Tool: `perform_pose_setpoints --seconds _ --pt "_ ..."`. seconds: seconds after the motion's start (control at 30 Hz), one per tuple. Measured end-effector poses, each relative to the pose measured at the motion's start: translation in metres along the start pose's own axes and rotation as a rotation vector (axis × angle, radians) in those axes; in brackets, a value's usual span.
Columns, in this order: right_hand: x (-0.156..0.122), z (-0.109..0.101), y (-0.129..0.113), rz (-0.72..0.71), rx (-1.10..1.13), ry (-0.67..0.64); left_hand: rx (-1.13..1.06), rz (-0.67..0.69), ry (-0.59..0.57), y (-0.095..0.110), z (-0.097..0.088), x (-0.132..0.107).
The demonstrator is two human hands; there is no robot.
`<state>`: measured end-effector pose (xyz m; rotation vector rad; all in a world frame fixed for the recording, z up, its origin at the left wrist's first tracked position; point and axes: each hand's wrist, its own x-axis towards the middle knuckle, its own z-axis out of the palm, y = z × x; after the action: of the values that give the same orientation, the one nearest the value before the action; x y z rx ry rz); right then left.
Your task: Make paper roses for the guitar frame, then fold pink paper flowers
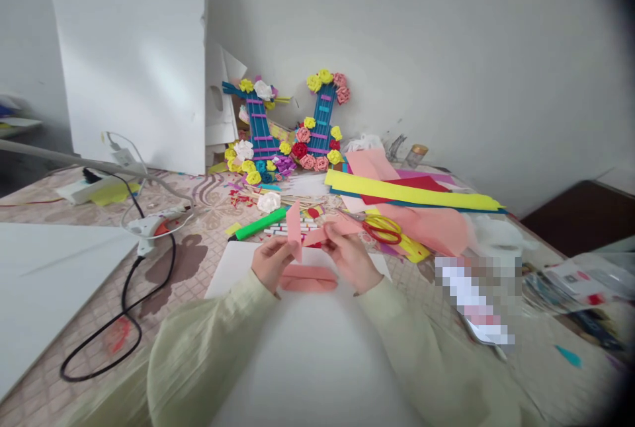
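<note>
"Grey wall (426, 37) behind, patterned cloth over the surface (213, 215). From your end, how is the grip?"

"Narrow on both sides, on my remote feed. I see the left hand (274, 262) pinching an upright pink strip (294, 221), while the right hand (351, 260) pinches a slanting pink length (315, 236) that reaches toward it. I can't tell whether they're one piece."

"Where exactly is that pink paper?"

"Held up between the hands, over the far part of a white board (307, 361). Folded pink paper (308, 279) lies on the board between my wrists."

"And further out?"

"Scissors (384, 229) with red and yellow handles sit just right of the right hand. Beyond the left hand I have a green stick (262, 223) and a white paper flower (268, 201). Farthest back, two blue flower-trimmed shapes (322, 121) stand near the wall."
</note>
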<state>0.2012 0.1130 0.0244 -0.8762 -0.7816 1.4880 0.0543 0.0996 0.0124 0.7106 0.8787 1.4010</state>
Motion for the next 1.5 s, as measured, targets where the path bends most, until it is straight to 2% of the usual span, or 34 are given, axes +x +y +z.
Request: perform_pose_setpoints --seconds 0.1,0.27,0.47,0.73,0.93,1.13,1.5 --pt "0.0 -0.012 -0.007 -0.011 -0.089 -0.06 0.067 -0.021 -0.001 -0.001 -0.004 0.004" --pt "-0.006 -0.029 -0.011 0.047 -0.472 -0.204 0.245 -0.081 -0.099 -0.008 -0.009 0.006" --pt "-0.014 -0.029 -0.01 0.193 -0.497 -0.374 0.411 -0.076 -0.205 -0.007 -0.005 -0.003" --pt "-0.018 -0.026 -0.008 0.148 -0.469 -0.263 0.422 0.027 -0.111 -0.008 -0.01 0.003" --pt "-0.022 -0.019 -0.006 0.184 -0.428 -0.212 0.354 0.016 -0.066 -0.021 -0.017 0.009" --pt "-0.021 -0.019 -0.005 0.17 -0.42 -0.179 0.347 -0.004 -0.065 -0.027 -0.019 0.009" --pt "-0.019 -0.02 -0.005 0.105 -0.406 -0.167 0.447 0.039 -0.133 -0.022 -0.016 0.004"
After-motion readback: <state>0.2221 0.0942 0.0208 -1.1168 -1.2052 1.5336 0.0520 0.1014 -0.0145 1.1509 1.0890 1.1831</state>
